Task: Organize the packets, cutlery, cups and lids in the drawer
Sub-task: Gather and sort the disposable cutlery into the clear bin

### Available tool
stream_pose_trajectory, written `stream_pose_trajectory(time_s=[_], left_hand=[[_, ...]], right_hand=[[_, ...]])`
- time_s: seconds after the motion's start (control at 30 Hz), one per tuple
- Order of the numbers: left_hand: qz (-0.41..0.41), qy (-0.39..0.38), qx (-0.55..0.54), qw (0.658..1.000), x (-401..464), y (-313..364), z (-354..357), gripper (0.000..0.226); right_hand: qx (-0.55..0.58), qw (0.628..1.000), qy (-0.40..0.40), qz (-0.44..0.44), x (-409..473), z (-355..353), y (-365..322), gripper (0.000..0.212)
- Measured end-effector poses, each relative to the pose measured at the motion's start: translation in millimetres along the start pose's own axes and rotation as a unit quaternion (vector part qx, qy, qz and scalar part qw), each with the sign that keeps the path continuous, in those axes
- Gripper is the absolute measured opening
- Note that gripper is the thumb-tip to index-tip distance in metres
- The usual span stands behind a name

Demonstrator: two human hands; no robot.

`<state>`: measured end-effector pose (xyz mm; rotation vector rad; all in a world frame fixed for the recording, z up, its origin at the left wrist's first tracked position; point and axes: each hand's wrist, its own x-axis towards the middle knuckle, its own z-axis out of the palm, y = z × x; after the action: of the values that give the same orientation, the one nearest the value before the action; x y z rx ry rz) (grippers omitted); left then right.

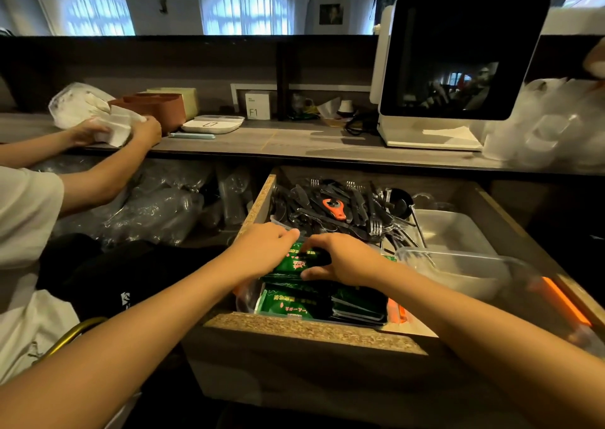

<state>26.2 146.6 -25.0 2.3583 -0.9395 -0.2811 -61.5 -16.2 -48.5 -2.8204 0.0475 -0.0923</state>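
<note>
Head view: both hands grip green foil packets at the near-left corner of the open chipboard drawer, left hand and right hand each curled round the stack's edges.

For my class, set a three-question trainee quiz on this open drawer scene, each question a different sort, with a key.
1. True or false: both the left hand and the right hand are on the stack of green printed packets.
2. Where does the orange and black opener tool lie? A) on the pile of black plastic cutlery; B) in the clear plastic container; C) on the grey countertop.
3. Fill in: the steel forks lie in the wooden ______.

Key: 1 true; 2 A; 3 drawer.
</note>
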Motion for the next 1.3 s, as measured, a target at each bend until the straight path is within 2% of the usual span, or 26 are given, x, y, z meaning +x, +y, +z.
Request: stream_pose_trajectory(time_s=[0.07,0.17,0.27,0.4,0.5,0.6,0.7,0.8,0.87,0.93,1.0,1.1,1.2,1.3], left_hand=[[-0.003,0.001,-0.004,1.0,-1.8,4.2,-1.0,0.056],[0.021,0.039,0.0,0.999,-5.5,13.3,-4.2,0.054],[0.059,0.084,-0.055,0.993,-5.5,27.8,-3.6,0.051],[0.073,0.065,-0.249,0.964,9.7,62.9,7.3,0.039],[0.069,0.027,-0.36,0.93,26.7,95.1,21.9,0.037],[0.069,-0.012,-0.407,0.911,43.2,124.0,42.1,0.037],[0.069,-0.04,-0.411,0.908,62.9,146.1,63.8,0.037],[0.064,-0.057,-0.394,0.915,85.2,162.2,85.3,0.035],[0.06,-0.075,-0.37,0.924,99.1,169.2,98.6,0.034],[0.058,-0.095,-0.34,0.934,111.2,171.4,109.8,0.034],[0.063,-0.103,-0.302,0.945,118.6,168.2,116.6,0.035],[0.076,-0.095,-0.283,0.951,122.8,153.5,124.3,0.036],[0.065,-0.082,-0.286,0.953,119.4,137.4,128.6,0.037],[0.062,-0.058,-0.295,0.952,117.9,129.4,129.9,0.035]], right_hand=[[0.026,0.999,0.02,-0.016,-4.7,-4.3,-1.5,0.046],[0.122,0.986,0.114,-0.012,-9.3,-19.4,-0.1,0.034],[0.284,0.933,0.215,0.058,-13.6,-39.3,5.5,0.025],[0.429,0.851,0.284,0.102,-24.1,-61.6,23.7,0.017],[0.449,0.821,0.325,0.137,-35.3,-77.1,47.7,0.015],[0.418,0.82,0.346,0.18,-45.1,-86.9,86.1,0.016],[0.354,0.841,0.307,0.271,-47.8,-90.8,137.9,0.023],[0.302,0.865,0.166,0.365,-46.0,-85.1,189.3,0.024],[0.282,0.864,0.073,0.41,-45.2,-78.6,217.3,0.031],[0.28,0.854,0.021,0.437,-46.6,-72.3,234.6,0.038],[0.288,0.848,-0.016,0.445,-49.0,-66.1,245.2,0.047],[0.356,0.836,-0.027,0.416,-50.0,-51.0,256.6,0.061],[0.403,0.833,-0.068,0.373,-45.8,-44.9,254.2,0.055],[0.394,0.854,-0.062,0.333,-38.3,-45.7,239.9,0.043]])
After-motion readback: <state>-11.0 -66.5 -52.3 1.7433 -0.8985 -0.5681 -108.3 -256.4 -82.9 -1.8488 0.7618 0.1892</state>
